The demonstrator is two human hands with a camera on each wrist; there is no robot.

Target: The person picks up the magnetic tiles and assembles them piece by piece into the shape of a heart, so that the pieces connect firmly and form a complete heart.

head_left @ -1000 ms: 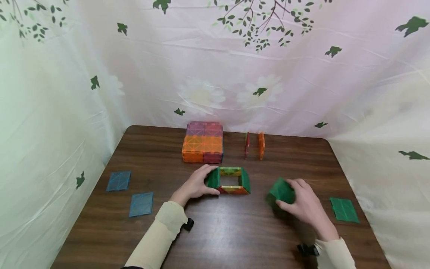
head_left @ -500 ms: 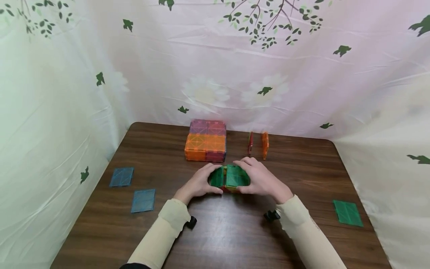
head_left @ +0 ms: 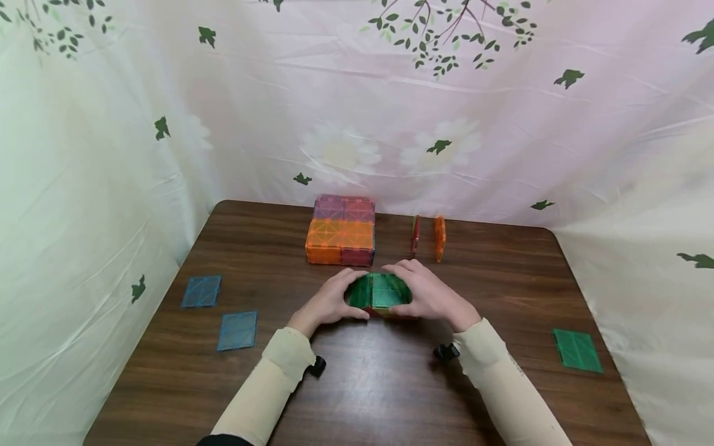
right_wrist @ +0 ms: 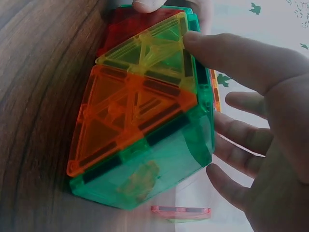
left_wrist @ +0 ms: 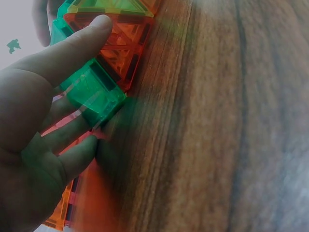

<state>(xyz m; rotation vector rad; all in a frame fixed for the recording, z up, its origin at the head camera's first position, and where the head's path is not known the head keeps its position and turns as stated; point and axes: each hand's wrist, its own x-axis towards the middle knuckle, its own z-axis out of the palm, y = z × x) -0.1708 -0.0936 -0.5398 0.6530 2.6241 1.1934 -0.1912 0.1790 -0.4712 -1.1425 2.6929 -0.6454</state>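
A low structure of see-through magnetic tiles (head_left: 389, 291) stands mid-table, with green squares on its top and sloping end. In the right wrist view, its near side shows orange, yellow and red triangle tiles (right_wrist: 120, 101). My left hand (head_left: 329, 300) grips its left end, thumb in front and fingers behind; the left wrist view has that thumb against a red-orange triangle tile (left_wrist: 126, 58). At the right end, my right hand (head_left: 432, 294) spans the green top, thumb along the near upper edge and fingers on the far side. Part of the structure is hidden behind both hands.
Behind the structure sits an orange and purple tile block (head_left: 340, 232). Right of it stand a thin red tile piece (head_left: 415, 236) and an orange one (head_left: 440, 238) on edge. Blue tiles (head_left: 237, 331) lie at left, a green tile (head_left: 577, 350) at right. A curtain (head_left: 357, 111) hangs behind.
My right hand has brought green tiles from the right onto the structure's open top. The gap beside them, visible half a second ago, has closed. My left hand has stayed at the left end.
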